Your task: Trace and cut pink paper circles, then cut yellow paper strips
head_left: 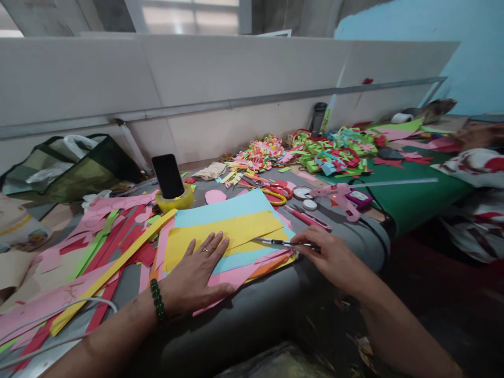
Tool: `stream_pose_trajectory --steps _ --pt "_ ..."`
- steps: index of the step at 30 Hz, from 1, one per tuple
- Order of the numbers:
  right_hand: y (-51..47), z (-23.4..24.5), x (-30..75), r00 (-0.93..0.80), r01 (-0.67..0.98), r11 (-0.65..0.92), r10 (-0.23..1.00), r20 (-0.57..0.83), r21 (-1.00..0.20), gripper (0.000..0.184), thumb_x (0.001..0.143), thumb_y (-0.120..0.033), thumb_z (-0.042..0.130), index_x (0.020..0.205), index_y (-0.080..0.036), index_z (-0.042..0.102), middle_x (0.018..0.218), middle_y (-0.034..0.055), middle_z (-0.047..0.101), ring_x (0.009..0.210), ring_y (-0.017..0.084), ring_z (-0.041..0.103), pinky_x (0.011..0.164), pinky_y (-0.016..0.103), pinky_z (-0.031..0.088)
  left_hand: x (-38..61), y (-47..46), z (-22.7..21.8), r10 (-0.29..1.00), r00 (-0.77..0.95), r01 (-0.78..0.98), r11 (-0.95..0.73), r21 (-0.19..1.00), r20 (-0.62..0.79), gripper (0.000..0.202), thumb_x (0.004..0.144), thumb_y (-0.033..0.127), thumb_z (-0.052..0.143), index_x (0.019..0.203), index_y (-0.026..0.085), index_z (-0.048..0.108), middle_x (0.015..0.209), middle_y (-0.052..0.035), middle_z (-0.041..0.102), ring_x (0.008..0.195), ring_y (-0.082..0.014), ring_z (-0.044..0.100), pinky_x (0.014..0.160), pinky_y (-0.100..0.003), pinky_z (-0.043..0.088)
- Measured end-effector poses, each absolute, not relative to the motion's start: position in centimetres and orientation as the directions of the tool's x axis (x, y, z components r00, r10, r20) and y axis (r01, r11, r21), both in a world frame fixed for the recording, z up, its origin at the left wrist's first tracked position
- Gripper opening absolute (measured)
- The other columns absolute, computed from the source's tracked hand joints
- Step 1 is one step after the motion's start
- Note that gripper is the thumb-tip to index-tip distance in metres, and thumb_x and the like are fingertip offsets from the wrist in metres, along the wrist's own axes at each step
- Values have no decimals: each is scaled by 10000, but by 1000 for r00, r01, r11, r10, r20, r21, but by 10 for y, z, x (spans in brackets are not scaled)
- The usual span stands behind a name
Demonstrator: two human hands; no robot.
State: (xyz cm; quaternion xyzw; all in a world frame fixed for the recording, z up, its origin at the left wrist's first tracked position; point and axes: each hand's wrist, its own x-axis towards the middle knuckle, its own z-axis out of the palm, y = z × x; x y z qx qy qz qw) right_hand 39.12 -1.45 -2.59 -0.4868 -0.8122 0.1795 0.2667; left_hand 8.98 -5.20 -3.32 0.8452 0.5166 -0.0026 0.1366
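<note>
Your left hand (199, 275) lies flat and spread on the stack of coloured paper (232, 236), palm down, fingers released and pressing the yellow top sheets; a ring shows on one finger and a green bead bracelet (156, 299) sits at the wrist. Your right hand (331, 257) is closed around a slim metal cutting tool (275, 242), pinched between thumb and fingertips; its point reaches left onto the right edge of the stack, touching the yellow sheet; whether it is a knife or narrow scissors you cannot tell. The stack sits at the near edge of the grey table (346, 231), in the middle of the scene, with blue, pink and orange sheets showing beneath the yellow.

Left of the stack, long pink, red, yellow and green paper strips (102, 247) lie strewn; a white cable crosses the near left corner. Just beyond the stack a phone (168, 176) stands upright in a yellow tape roll (175, 200). Far right of it lie orange-handled scissors (275, 193), a pink glue gun (340, 195) and pink pens (307, 217); beyond those, heaps of cut paper shapes (315, 149). A green sheet (413, 197) covers the table's right end, where another person's patterned sleeve (472, 168) enters.
</note>
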Motion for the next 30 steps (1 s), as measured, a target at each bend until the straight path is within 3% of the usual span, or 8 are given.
stream_pose_trajectory --steps 4,14,30 --pt "-9 -25 391 -376 705 467 884 277 -534 155 838 -236 498 869 -202 646 890 73 629 847 218 587 765 364 457 97 -47 -28 855 508 849 -478 227 -99 901 768 769 307 1468 236 115 1539 -60 14 1409 -285 -1 1104 -566 27" --pt "-19 -29 383 -404 692 435 895 191 -575 166 883 -254 479 880 -192 634 883 61 601 832 198 571 750 332 444 109 -40 -38 844 523 832 -475 288 -120 914 778 765 278 1468 207 55 1535 -30 10 1412 -254 10 1119 -547 34" --pt "-34 -29 359 -422 667 433 890 171 -606 147 893 -176 460 879 -210 602 906 46 570 843 173 554 756 307 427 121 -36 -38 849 506 841 -446 307 -152 917 792 752 262 1468 166 62 1532 -79 32 1403 -278 4 1117 -551 55"
